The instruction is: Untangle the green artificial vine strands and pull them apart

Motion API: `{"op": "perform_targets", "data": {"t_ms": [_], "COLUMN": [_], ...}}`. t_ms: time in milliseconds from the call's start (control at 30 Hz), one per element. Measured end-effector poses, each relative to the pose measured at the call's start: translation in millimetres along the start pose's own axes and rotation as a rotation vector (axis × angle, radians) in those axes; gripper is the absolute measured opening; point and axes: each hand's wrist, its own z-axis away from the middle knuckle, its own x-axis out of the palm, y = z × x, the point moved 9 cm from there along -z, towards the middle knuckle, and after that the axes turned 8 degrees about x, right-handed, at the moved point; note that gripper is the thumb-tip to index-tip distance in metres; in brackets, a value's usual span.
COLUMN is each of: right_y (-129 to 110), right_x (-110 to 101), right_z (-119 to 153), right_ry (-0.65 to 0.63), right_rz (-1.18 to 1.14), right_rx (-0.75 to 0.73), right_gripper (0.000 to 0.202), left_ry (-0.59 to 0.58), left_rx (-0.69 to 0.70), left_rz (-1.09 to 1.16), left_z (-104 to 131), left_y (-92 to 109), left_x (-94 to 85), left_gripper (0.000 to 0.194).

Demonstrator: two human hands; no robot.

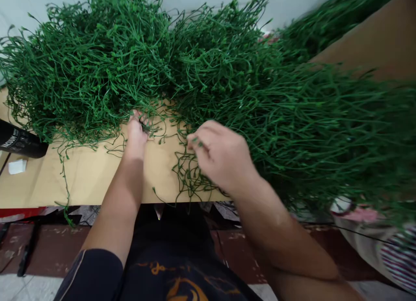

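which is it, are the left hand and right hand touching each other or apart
Apart. The head view shows it: a strip of tan work surface is visible between the left hand and the right hand.

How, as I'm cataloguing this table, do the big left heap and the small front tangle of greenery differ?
The big heap is far larger than the small tangle. The big heap stands high, while the small tangle lies low. The small tangle shows table between its strands; the big heap is dense. Both are green and stringy.
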Motion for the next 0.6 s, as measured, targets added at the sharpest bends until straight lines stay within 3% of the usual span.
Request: {"op": "perform_targets", "data": {"t_ms": [67,133,267,400,600], "right_y": [40,61,59,53,79], "right_x": [-8,-15,-14,-8,1], "right_z": [-11,-16,-17,-16,-12], "right_ry": [0.078,0.152,0.195,0.199,0.166], "right_rz": [0.151,0.218,0.156,-0.047,-0.495], "right_rx": [0.171,0.248,0.232,0.231,0.388], "right_gripper": [0.012,0.024,0.018,0.015,0.023], "left_ry": [-0.058,-0.106,-0.179,-0.190,-0.197], "left_rx": [-0.084,-0.122,-0.110,-0.117,-0.139], "left_rz": [0.010,0.006,0.005,0.053,0.058], "left_z": [5,9,10,10,9], "left_y": [-4,-5,-3,-2,-2], "left_x": [2.6,5.1,11.5,13.8,14.8], "left_gripper": [0.030,0.031,0.032,0.031,0.031]}}
